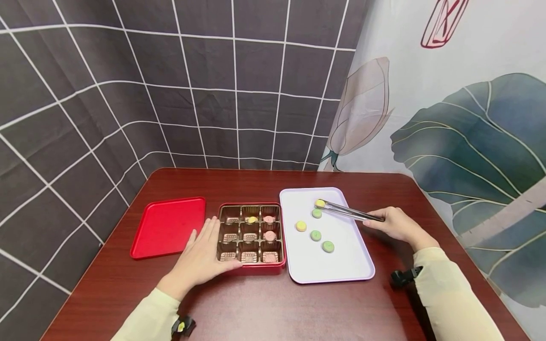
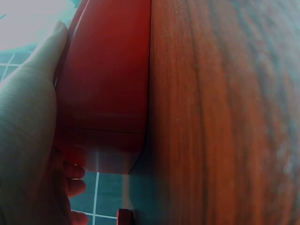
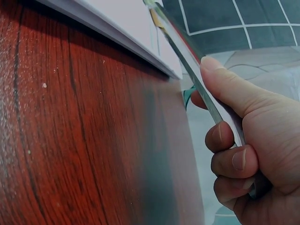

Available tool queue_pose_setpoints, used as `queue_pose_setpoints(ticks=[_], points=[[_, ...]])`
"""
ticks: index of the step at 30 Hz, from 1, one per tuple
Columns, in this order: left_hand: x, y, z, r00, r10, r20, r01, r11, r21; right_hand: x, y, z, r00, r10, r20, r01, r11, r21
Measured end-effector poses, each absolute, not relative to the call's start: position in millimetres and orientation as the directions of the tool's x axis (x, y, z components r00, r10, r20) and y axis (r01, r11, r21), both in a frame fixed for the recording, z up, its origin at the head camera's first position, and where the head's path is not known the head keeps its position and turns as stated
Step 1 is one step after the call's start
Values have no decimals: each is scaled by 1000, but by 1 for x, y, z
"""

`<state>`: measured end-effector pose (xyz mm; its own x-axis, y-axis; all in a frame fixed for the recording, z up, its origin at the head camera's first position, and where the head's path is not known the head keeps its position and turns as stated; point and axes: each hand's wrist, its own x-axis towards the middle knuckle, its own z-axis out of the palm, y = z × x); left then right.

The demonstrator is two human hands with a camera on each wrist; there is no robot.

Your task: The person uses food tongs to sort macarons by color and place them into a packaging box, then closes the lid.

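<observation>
A red tin (image 1: 251, 270) with a brown compartment insert stands mid-table; a yellow sweet (image 1: 252, 219) and two pink ones (image 1: 268, 219) lie in its cells. My left hand (image 1: 204, 253) rests flat against the tin's left side (image 2: 105, 89), fingers straight. My right hand (image 1: 394, 225) grips metal tongs (image 1: 350, 211) (image 3: 197, 75), whose tips close on a yellow sweet (image 1: 320, 203) at the far part of the lilac tray (image 1: 341, 272). Another yellow sweet (image 1: 301, 226) and three green ones (image 1: 316, 235) lie on the tray.
The tin's red lid (image 1: 167, 226) lies flat to the left of the tin. The dark wooden table (image 1: 298, 312) ends just beyond my right hand. A checked cloth and a leaf-print curtain hang behind.
</observation>
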<state>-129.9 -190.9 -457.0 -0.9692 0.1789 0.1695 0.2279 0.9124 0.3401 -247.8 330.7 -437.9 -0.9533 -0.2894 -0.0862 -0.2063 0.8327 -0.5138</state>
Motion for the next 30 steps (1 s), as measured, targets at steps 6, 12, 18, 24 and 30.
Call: queue_pose_setpoints(ticks=[6,12,18,24,30], points=[[-130,-191,-457,-969,178,173,228,910,346,-248,331,-438,-955,-283,-91,-198,833,-516],[-130,-190,-456,-971,175,163,222,913,341,-247,331,-437,-954,-287,-85,-205,833,-514],[-130,-190,-455,-971,179,156,223,913,340,-247,331,-438,-955,-283,-87,-199,830,-520],[-130,-190,-455,-972,176,157,220,913,342,-246,330,-438,-962,-260,-89,-174,829,-531],[-130,-191,-457,-971,174,164,222,912,346,-245,329,-438,-961,-260,-89,-172,821,-545]])
